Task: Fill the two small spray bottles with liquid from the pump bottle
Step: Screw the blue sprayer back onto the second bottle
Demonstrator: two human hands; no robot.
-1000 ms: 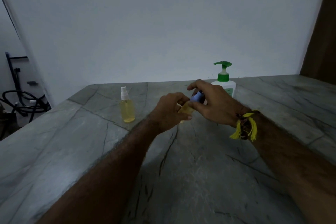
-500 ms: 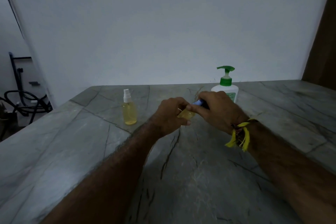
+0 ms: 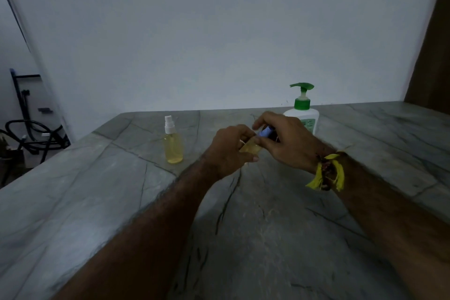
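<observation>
A small spray bottle [image 3: 250, 147] with yellowish liquid is held tilted above the counter between both hands. My left hand [image 3: 230, 151] grips its body. My right hand [image 3: 283, 140] is closed on its blue spray cap [image 3: 266, 132]. A second small spray bottle [image 3: 173, 145], white-capped and full of yellow liquid, stands upright to the left, apart from my hands. The white pump bottle [image 3: 303, 114] with a green pump stands behind my right hand, its lower part hidden by my fingers.
The grey marble counter [image 3: 243, 226] runs to a white wall behind. Its left edge drops off toward black hoses and a stand [image 3: 31, 134] on the floor. A brown panel [image 3: 433, 56] borders the far right.
Both hands stay on the blue-capped bottle at the same spot; my right fingers have shifted slightly on the cap. The camera view has moved a little.
</observation>
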